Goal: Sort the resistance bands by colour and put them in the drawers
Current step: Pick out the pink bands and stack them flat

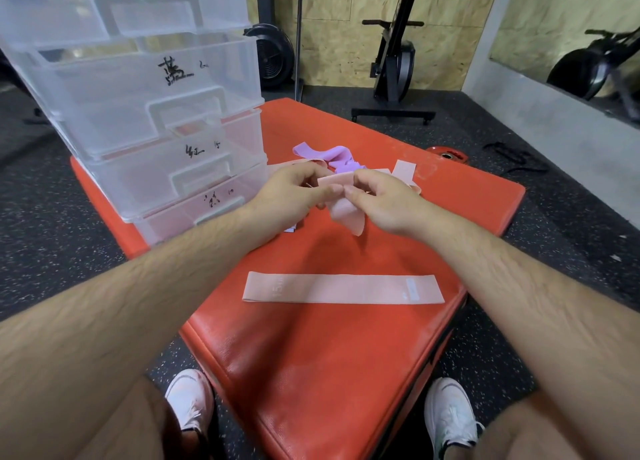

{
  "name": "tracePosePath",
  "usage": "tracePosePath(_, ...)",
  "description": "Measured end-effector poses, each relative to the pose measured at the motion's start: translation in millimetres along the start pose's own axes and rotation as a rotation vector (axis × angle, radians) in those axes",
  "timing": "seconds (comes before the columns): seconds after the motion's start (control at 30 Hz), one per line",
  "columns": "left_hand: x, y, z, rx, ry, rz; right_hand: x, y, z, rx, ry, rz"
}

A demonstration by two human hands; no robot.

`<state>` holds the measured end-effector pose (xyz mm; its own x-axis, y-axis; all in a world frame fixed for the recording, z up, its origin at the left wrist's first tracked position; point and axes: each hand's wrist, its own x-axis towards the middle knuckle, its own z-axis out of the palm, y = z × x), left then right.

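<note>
Pink band (346, 210) pinched by left hand (294, 189) and right hand (381, 203) over mat (329, 373) centre; flat band (343, 289) nearer front edge.

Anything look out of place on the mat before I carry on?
Nothing damaged. Beyond the held pink band, purple bands lie in a tangled heap beside a loose pink band; the flat pink band lies straight.

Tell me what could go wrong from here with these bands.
1. The left hand and right hand both pinch the pink band, yet the drawers look closed, so one hand must let go and the band may drop.
2. The purple bands lie heaped against pink ones, so colours could get mixed.
</note>
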<state>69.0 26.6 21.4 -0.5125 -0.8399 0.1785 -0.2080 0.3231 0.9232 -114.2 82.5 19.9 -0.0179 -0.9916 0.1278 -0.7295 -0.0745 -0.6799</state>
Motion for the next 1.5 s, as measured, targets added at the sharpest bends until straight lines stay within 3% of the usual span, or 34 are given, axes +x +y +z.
tracePosePath(0.23,-5,4,0,0.015,-0.020,0.047,-4,-8,2,0.071,-0.004,-0.019)
tracePosePath(0.37,-3,3,-4,-0.047,0.057,0.037,-7,-9,-2,0.097,-0.076,-0.035)
tracePosePath(0.57,-4,1,-18,-0.178,0.210,-0.015,-11,1,-13,-0.150,-0.142,0.043)
tracePosePath(0.77,-14,-10,-35,-0.235,0.267,-0.089,-19,19,-42,-0.196,-0.189,0.090)
tracePosePath(0.97,-28,-22,-51,-0.200,0.344,-0.190,-39,47,-70,-0.345,-0.313,0.268)
tracePosePath(1.27,-74,-54,-55,0.109,0.119,-0.463,-74,75,-69,-0.059,-0.355,0.422)
tracePosePath(1.5,-93,-75,-46,0.302,0.040,-0.486,-88,76,-38,-0.215,-0.396,0.414)
